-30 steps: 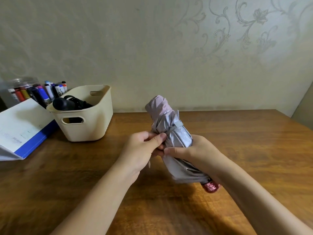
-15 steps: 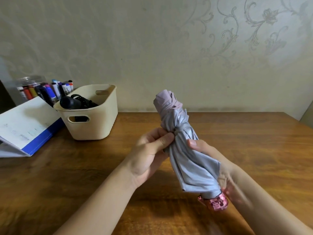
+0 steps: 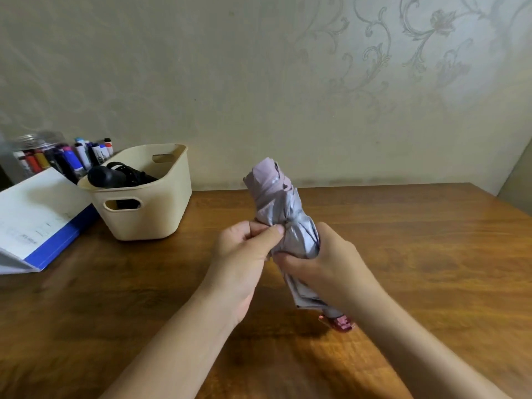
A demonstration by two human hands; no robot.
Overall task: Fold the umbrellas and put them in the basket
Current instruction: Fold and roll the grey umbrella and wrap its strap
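Left hand [image 3: 244,254]: thumb and forefinger pinch the cloth at the waist of the lilac-grey umbrella [image 3: 288,208]. It may be the tie strap, but the fabric bunches there and hides it. Right hand [image 3: 331,263]: curled round the umbrella's lower half, most fingertips out of sight behind the cloth. Umbrella is folded and held over the wooden table [image 3: 431,254], tilted, with its top leaning left. Pink handle [image 3: 341,323] shows below the right wrist, partly covered and blurred. Well left of the hands, a cream basket [image 3: 161,217] stands on the table with a black umbrella [image 3: 109,177] inside, only its upper part visible. Markers [image 3: 80,156] behind the basket. White-and-blue binder [image 3: 37,220] beside it, cut off at the left edge.
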